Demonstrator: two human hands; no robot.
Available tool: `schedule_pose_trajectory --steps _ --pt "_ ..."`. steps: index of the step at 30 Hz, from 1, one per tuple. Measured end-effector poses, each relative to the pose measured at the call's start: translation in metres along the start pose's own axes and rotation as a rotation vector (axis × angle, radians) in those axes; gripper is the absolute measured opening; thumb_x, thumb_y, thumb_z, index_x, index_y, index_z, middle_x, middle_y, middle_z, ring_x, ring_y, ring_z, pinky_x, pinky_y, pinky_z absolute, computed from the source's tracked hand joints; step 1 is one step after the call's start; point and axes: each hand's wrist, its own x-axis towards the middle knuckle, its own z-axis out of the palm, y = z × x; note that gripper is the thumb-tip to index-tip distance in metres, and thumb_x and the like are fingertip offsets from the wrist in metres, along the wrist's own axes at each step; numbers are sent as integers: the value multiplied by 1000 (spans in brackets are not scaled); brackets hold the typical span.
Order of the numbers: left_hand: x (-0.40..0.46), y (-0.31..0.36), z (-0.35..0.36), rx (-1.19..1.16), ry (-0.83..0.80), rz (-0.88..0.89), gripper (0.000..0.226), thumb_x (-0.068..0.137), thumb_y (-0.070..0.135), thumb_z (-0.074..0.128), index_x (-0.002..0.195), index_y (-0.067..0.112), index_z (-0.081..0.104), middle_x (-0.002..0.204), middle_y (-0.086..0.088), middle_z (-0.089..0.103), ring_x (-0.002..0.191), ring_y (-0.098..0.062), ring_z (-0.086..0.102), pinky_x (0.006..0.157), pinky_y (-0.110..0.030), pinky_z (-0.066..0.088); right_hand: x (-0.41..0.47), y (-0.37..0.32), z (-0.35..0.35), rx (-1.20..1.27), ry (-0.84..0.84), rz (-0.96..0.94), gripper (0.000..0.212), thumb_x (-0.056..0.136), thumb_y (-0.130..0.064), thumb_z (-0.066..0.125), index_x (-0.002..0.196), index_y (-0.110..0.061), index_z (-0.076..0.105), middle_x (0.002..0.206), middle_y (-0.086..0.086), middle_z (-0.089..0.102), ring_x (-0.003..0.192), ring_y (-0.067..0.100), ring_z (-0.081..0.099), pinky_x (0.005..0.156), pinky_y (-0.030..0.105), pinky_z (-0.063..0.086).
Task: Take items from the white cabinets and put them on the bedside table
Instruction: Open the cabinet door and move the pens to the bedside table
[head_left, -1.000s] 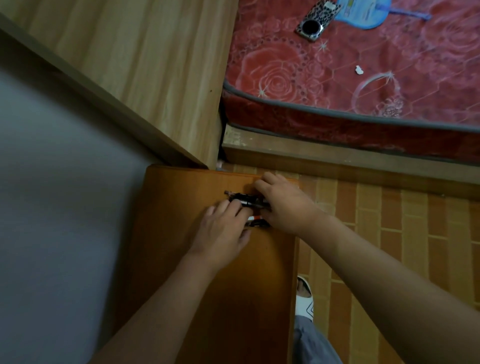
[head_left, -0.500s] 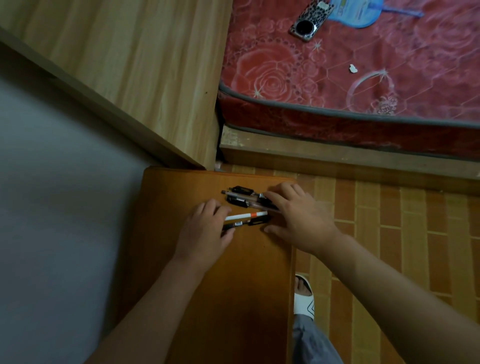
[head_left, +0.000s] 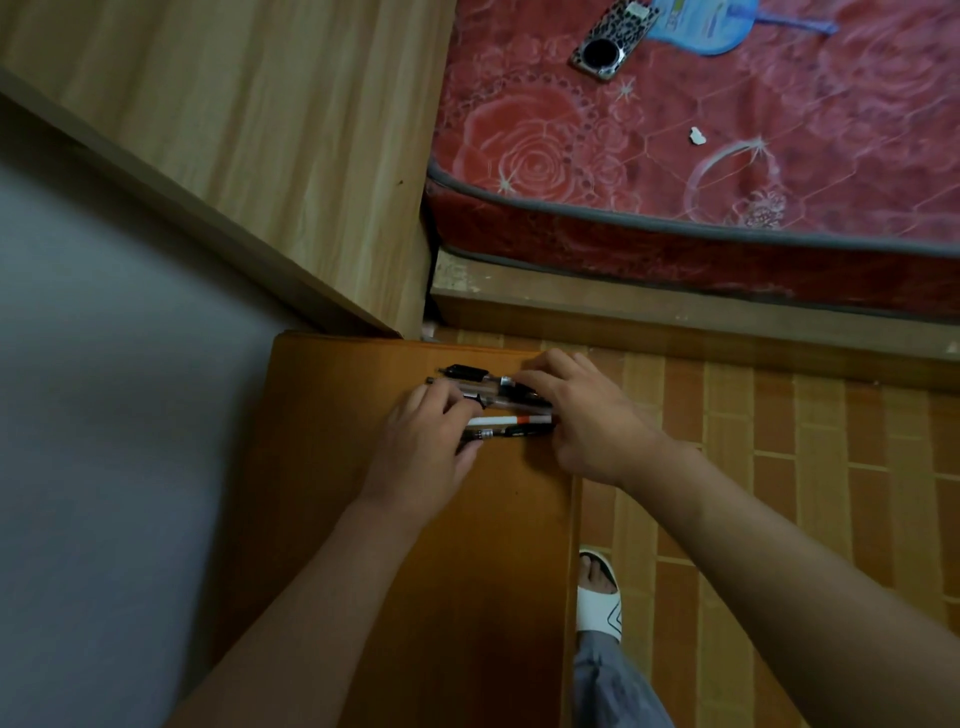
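Observation:
Several pens lie side by side near the far edge of the orange wooden bedside table (head_left: 415, 597): a clear pen (head_left: 483, 387), a white-and-orange pen (head_left: 511, 419), a black pen (head_left: 514, 431) and a short black piece (head_left: 465, 371) at the back. My left hand (head_left: 423, 447) holds the pens' left ends, fingers curled over them and thumb under the black pen. My right hand (head_left: 587, 415) holds their right ends between fingers and thumb. The ends under both hands are hidden.
A bed with a red rose-patterned mattress (head_left: 675, 156) stands beyond the table, with a leopard-case phone (head_left: 610, 39) and a blue fan (head_left: 701, 26) on it. A light wooden panel (head_left: 260, 130) and grey wall (head_left: 104, 415) lie left. My foot in a white slipper (head_left: 600, 597) stands on the brick-pattern floor (head_left: 779, 467).
A second ago both hands were bunched over the pens. They drew apart, showing the pens spread in a row, and have now closed in on the ends again.

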Motion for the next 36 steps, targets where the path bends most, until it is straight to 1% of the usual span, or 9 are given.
schedule_pose_trajectory --steps 6,11,20,22,25,28,30,32,36 --pt "-7 -22 -11 53 -25 -93 56 86 37 76 137 27 54 128 7 50 114 -10 50 90 -25 49 -2 9 -6 -36 15 50 67 89 -18 70 149 -34 45 128 -11 44 115 14 42 98 37 51" --pt "-6 -25 -12 11 -29 -141 49 90 34 73 135 25 54 127 7 51 110 -8 53 83 -20 47 -2 8 -6 13 26 53 50 98 -23 64 147 -29 51 126 -9 46 112 12 47 95 36 54" --pt "0 -19 -6 -83 28 -171 44 86 31 78 122 25 55 121 8 49 105 -10 51 78 -22 50 15 6 -11 6 -9 71 50 97 -17 66 144 -29 53 121 -7 44 98 13 57 86 34 58" --pt "-2 -19 -4 -12 36 -123 47 84 36 79 123 26 56 124 7 48 112 -12 49 79 -26 54 12 7 -10 12 1 57 51 94 -24 67 144 -30 53 119 -9 44 102 13 53 86 36 57" --pt "-2 -18 -4 54 27 -83 59 83 45 75 134 27 53 135 3 44 123 -16 46 92 -36 55 5 9 -7 -45 20 23 61 89 -52 62 146 -33 49 122 -9 45 111 15 45 94 40 50" --pt "5 -17 -6 55 6 -92 80 81 49 76 148 27 40 150 1 37 137 -21 39 106 -44 49 1 8 -2 -84 25 22 88 77 -80 60 151 -36 41 131 -10 42 119 15 40 99 39 44" --pt "9 -18 -6 30 -13 -92 86 82 49 76 153 26 34 155 2 33 143 -21 34 111 -45 45 -1 6 2 -105 6 18 108 69 -86 65 157 -33 33 139 -9 38 125 16 37 104 39 40" --pt "11 -18 -6 28 -29 -74 86 84 48 75 155 25 33 156 3 33 145 -20 33 113 -45 43 -3 3 6 -152 -7 7 114 69 -81 71 161 -29 26 147 -7 34 132 17 33 109 40 36" --pt "12 -21 -7 19 -15 -47 74 88 41 72 152 22 41 151 3 41 141 -19 38 113 -45 44 -3 3 8 -134 50 18 90 83 -58 75 158 -32 32 144 -8 38 130 17 36 110 40 39"
